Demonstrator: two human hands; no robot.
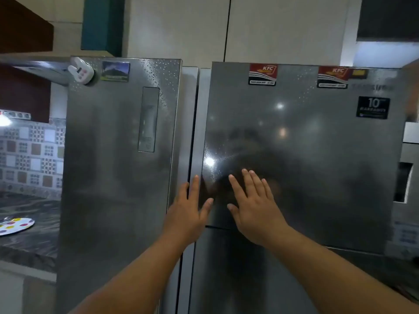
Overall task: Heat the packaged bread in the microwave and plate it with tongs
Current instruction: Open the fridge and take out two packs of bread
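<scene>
- Bread, the packaged kind, shows nowhere in the head view, nor do microwave or tongs; two tall grey fridges fill the picture.
- Left hand point(192, 207) reaches to the left edge of the right fridge's upper door point(306, 155), fingers straight and spread, fingertips at the gap between the two fridges; its grip is wide and holds nothing.
- Right hand point(254, 205) lies flat against that same door near its lower edge, fingers straight and slightly fanned; its grip is wide too, holding nothing.
- Two red-and-black KFC magnets point(263, 74) sit along the top of this door, with a dark warranty sticker point(373, 108) at its right.
- On the left fridge point(113, 177) are a white rabbit-shaped magnet point(81, 70), a landscape picture magnet point(115, 71) and a narrow control panel point(148, 120).
- Far left, a spotted plate point(17, 225) lies on the dark table point(29, 243), before a patterned tile wall point(31, 155).
</scene>
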